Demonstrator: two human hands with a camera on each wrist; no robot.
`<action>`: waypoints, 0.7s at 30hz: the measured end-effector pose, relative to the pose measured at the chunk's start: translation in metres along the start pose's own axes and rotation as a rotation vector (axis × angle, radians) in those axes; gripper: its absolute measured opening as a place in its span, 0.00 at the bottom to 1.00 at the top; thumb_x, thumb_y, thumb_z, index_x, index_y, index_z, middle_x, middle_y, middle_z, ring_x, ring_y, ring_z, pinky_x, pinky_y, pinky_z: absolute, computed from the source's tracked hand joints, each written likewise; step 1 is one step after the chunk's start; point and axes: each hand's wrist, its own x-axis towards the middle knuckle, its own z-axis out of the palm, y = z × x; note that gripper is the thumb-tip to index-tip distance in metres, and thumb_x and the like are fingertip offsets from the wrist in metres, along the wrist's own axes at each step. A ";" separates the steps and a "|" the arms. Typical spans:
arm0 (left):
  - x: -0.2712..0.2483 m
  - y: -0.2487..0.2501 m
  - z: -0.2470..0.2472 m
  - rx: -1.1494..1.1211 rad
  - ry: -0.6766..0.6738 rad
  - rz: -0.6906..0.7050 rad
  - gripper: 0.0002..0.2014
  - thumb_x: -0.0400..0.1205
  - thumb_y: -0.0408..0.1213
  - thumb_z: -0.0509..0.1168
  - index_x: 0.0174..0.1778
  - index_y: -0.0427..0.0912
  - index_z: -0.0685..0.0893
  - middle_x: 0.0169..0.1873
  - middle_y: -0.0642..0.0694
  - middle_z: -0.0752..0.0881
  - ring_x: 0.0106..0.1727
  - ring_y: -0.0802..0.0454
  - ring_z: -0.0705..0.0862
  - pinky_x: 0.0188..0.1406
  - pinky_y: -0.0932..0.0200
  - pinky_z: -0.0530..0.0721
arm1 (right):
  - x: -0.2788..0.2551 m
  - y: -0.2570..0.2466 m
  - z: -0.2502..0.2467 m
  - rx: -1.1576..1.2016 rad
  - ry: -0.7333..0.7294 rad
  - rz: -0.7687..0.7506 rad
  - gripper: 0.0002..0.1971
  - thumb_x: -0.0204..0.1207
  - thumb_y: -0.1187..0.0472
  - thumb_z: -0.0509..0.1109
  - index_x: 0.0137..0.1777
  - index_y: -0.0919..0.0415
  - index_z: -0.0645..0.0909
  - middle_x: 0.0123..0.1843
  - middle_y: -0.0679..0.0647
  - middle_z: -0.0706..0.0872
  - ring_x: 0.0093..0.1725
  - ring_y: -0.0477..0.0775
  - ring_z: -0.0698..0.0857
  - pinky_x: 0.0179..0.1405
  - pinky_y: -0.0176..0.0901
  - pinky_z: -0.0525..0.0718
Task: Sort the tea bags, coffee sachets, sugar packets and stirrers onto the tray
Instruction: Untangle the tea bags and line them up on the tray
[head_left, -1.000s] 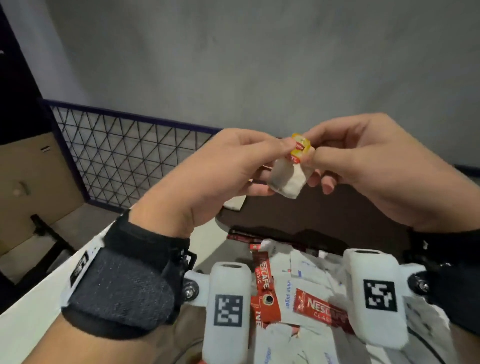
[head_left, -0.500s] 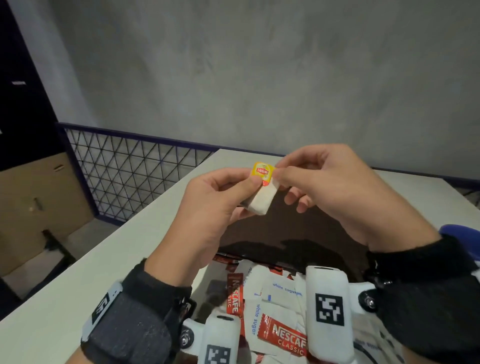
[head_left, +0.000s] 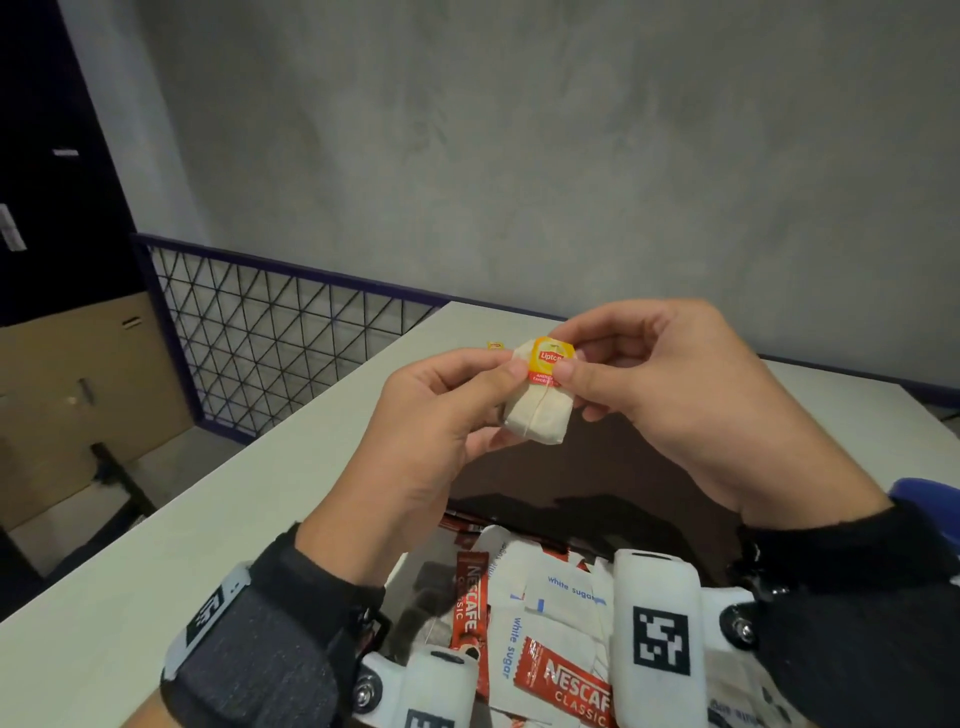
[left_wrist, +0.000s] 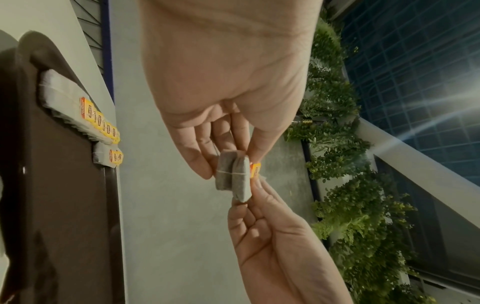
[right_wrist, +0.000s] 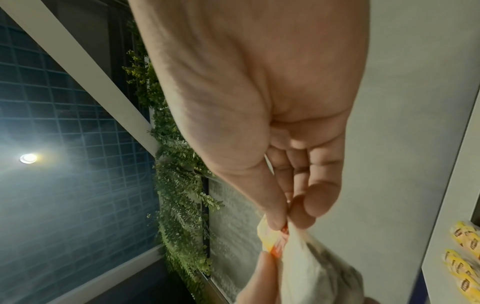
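Note:
Both hands hold one white tea bag (head_left: 540, 415) in the air above the dark brown tray (head_left: 623, 478). My left hand (head_left: 511, 384) pinches the bag's left edge. My right hand (head_left: 569, 358) pinches its yellow and red tag (head_left: 548, 364) against the top of the bag. In the left wrist view the folded tea bag (left_wrist: 233, 181) has a string round it and sits between my left fingers (left_wrist: 200, 164) and my right hand (left_wrist: 259, 197). In the right wrist view my right thumb and finger nip the tag (right_wrist: 270, 240).
A row of tea bags (left_wrist: 78, 109) with yellow tags lies along the tray's (left_wrist: 64, 195) far edge. Red coffee sachets (head_left: 566, 680) and white sugar packets (head_left: 566, 587) are heaped near me. A wire fence (head_left: 270, 353) runs left of the white table (head_left: 156, 582). A blue object (head_left: 930, 493) shows at the right.
The tea bag has turned so its broad face and tag face me, and the hands have shifted with it. Both hands keep hold. The view has tilted up, showing more table.

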 end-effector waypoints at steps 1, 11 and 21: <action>0.000 0.000 -0.001 -0.006 0.000 0.000 0.15 0.73 0.42 0.76 0.53 0.40 0.93 0.54 0.38 0.94 0.53 0.45 0.94 0.44 0.54 0.90 | 0.001 0.001 0.001 0.003 0.010 0.000 0.04 0.76 0.64 0.81 0.47 0.55 0.92 0.42 0.57 0.93 0.38 0.53 0.90 0.37 0.45 0.87; 0.002 -0.001 -0.007 -0.004 0.000 0.013 0.14 0.76 0.39 0.75 0.55 0.38 0.93 0.51 0.40 0.95 0.50 0.49 0.94 0.44 0.59 0.90 | 0.003 0.008 0.005 -0.096 0.010 0.111 0.08 0.78 0.52 0.79 0.44 0.55 0.90 0.35 0.51 0.92 0.33 0.47 0.85 0.36 0.48 0.80; 0.005 -0.004 -0.012 0.074 -0.003 0.031 0.16 0.75 0.41 0.77 0.57 0.40 0.94 0.55 0.41 0.95 0.60 0.43 0.93 0.52 0.49 0.90 | 0.003 0.008 0.008 -0.052 0.022 0.038 0.06 0.76 0.54 0.80 0.43 0.55 0.91 0.34 0.52 0.90 0.31 0.46 0.83 0.34 0.44 0.78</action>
